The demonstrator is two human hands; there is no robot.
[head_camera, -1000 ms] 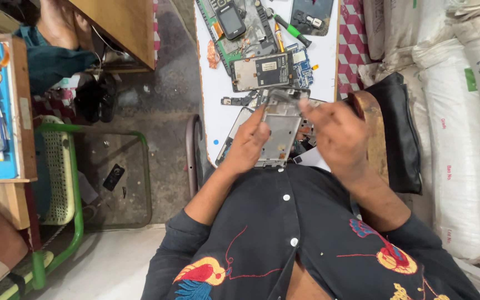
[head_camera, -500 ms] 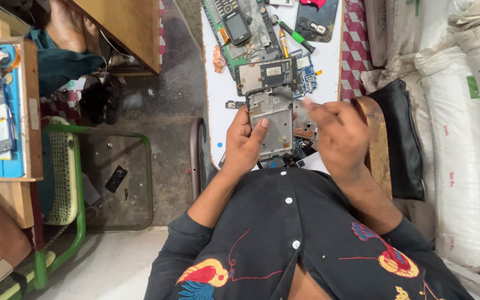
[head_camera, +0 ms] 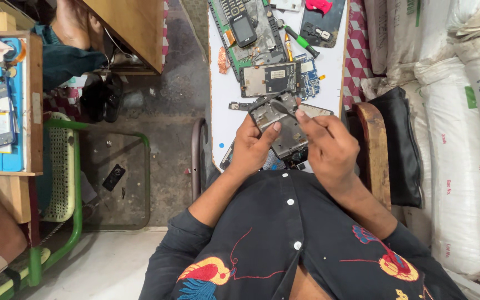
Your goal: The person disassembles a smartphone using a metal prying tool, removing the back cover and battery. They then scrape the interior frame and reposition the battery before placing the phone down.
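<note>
The left hand (head_camera: 254, 145) covers the near left part of the opened phone frame (head_camera: 278, 119), and the right hand (head_camera: 329, 150) hides its near right corner. Whatever thin tool the right hand pinches is too small and blurred to make out. Far off, the circuit board (head_camera: 251, 39) and the dark phone back (head_camera: 322, 22) run past the top edge. The white sacks (head_camera: 462, 139) on the right are cut by the frame edge.

Even daylight, soft shadows, sharp focus (edges slightly stretched).

Dark buttoned shirt, colourful embroidered birds, apparently.
</note>
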